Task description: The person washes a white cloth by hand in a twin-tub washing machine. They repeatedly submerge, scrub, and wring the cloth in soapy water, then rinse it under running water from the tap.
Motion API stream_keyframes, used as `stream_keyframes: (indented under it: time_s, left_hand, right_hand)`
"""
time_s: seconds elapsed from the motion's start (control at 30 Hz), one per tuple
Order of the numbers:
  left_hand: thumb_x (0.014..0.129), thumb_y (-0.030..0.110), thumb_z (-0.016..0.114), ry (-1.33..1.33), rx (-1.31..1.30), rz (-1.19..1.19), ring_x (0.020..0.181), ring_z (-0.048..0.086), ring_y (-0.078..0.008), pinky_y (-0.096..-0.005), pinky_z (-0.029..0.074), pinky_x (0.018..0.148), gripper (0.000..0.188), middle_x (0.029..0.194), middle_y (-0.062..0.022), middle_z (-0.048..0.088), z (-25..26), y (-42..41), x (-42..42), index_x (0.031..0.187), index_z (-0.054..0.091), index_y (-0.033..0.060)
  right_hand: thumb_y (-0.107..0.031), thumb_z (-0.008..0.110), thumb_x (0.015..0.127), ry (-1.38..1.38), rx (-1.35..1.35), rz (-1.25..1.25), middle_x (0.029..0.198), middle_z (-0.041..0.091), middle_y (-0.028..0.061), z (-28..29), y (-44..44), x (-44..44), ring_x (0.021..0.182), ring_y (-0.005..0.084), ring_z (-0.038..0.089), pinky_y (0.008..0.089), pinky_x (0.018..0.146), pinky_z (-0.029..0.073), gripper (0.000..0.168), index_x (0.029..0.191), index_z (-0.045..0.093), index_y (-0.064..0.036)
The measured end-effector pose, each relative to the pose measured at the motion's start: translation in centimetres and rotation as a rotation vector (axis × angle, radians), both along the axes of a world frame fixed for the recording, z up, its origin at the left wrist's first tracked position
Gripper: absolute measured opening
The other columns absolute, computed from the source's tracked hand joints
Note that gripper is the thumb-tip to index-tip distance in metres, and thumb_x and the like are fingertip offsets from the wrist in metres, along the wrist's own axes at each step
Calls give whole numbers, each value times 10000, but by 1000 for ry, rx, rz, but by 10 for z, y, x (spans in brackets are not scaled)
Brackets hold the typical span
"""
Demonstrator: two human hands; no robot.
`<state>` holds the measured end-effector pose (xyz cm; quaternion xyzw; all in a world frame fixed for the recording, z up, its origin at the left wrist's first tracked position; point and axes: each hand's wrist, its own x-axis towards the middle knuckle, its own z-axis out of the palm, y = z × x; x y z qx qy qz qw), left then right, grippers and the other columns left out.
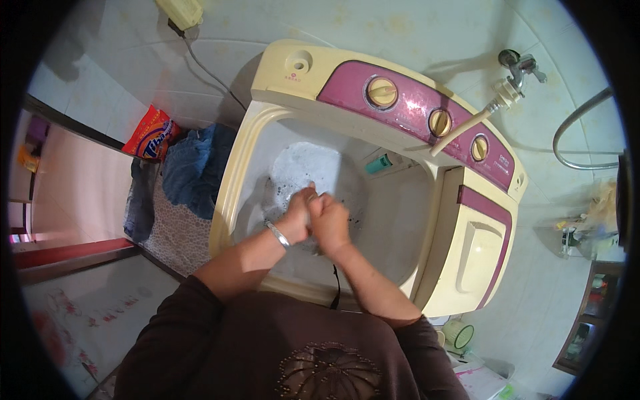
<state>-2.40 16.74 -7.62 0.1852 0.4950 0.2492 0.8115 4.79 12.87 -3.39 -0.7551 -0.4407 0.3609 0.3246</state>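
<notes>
Below me stands a cream and magenta twin-tub washing machine (pixel 227 172), its wash tub uncovered. Sudsy water (pixel 305 162) lies in the tub. Over the water my left hand (pixel 295 212) and my right hand (pixel 330 220) are clasped together, fingers curled; a silver bangle (pixel 277 235) circles my left wrist. Something small and pale may be between the hands, but I cannot tell what. A teal-capped filter piece (pixel 378 164) is on the tub's inner wall. The spin tub's lid (pixel 477 250) is down on the right.
A cream hose (pixel 460 131) runs from a wall tap (pixel 522 70) to the control panel. Left of the machine, blue denim clothes (pixel 192 167) lie beside a red detergent bag (pixel 152 132). A power cord (pixel 210 72) hangs on the wall. A green ribbed container (pixel 457 334) sits at lower right.
</notes>
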Motion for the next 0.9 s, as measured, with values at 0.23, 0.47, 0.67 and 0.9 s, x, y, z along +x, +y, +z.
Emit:
stream_keyframes:
  time_s: [0.23,0.47,0.67,0.9]
  left_hand:
    - [891,518,430,-300,157,-189,496,406,-70,-211,282,378,368,710,16,475,37,8,-12,967,473,161]
    - [863,204,565,148,795,-539,583,444,-47,-190,356,476,182,798,13,530,46,22,-22,995,564,79]
    - [886,260,511,45,341,-340,594,501,-87,-236,399,489,240,732,-10,555,35,33,-29,925,580,33]
    - [840,270,528,677,1045,-460,895,561,-342,-403,438,792,246,966,-192,587,8,57,-10,1001,571,89]
  right_hand:
    - [-367,521,885,804,-302,-65,728,610,118,-18,11,125,578,193,575,307,472,462,342,869,545,-27]
    - [-169,650,814,919,-141,214,875,571,65,23,-11,145,734,136,568,230,559,473,314,1066,480,-85]
    - [-151,635,825,562,-183,390,871,570,20,24,-12,120,783,81,519,217,698,427,182,965,564,-59]
    - [-133,608,804,583,-334,206,802,548,-12,-47,-1,132,725,68,496,223,639,416,169,941,557,-48]
